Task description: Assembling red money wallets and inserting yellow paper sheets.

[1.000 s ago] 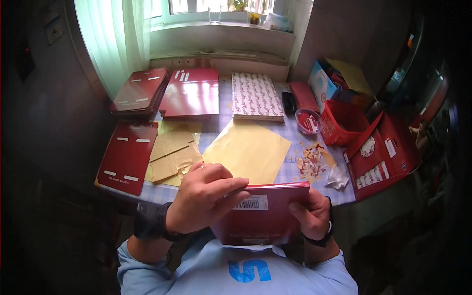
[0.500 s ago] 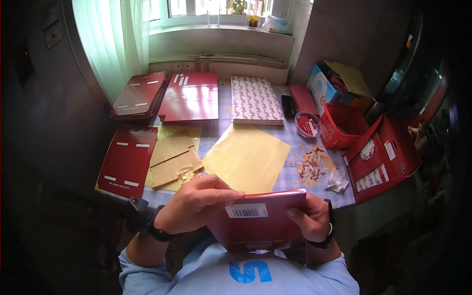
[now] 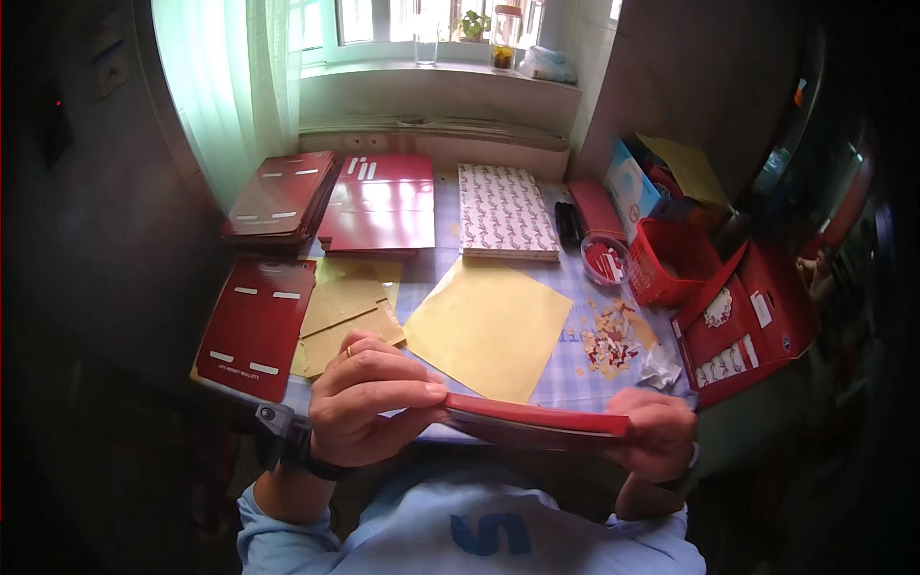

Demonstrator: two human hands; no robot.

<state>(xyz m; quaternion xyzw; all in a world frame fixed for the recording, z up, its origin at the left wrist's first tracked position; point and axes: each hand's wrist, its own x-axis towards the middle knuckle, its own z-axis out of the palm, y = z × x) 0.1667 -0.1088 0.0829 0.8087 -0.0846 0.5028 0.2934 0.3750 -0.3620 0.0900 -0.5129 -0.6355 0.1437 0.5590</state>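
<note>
A dark red, flat card packet (image 3: 537, 420) is held level between my two hands above the table's front edge, turned so that its long narrow edge shows. My left hand (image 3: 374, 402) pinches its left end between thumb and fingers. At the right end, my right hand (image 3: 659, 433) grips it, slightly blurred. The packet's broad faces are mostly hidden by this tilt. Just beyond it lies a sheet of yellow paper (image 3: 489, 326), set askew on the checked tablecloth. Left of that, nearest my left hand, is a tan cardboard piece (image 3: 350, 311) with slits.
Red printed cards (image 3: 254, 331) lie at the left, with red stacks (image 3: 278, 196) (image 3: 383, 206) behind. A patterned stack (image 3: 508, 211) stands at the back. Rightward are a round tub (image 3: 606, 259), a red basket (image 3: 644, 280), paper scraps (image 3: 613, 340), crumpled paper (image 3: 661, 364) and a red folder (image 3: 738, 331).
The packet has risen and tipped from showing its broad face with a barcode label to showing its edge. My right hand has shifted right and both hands have changed their hold.
</note>
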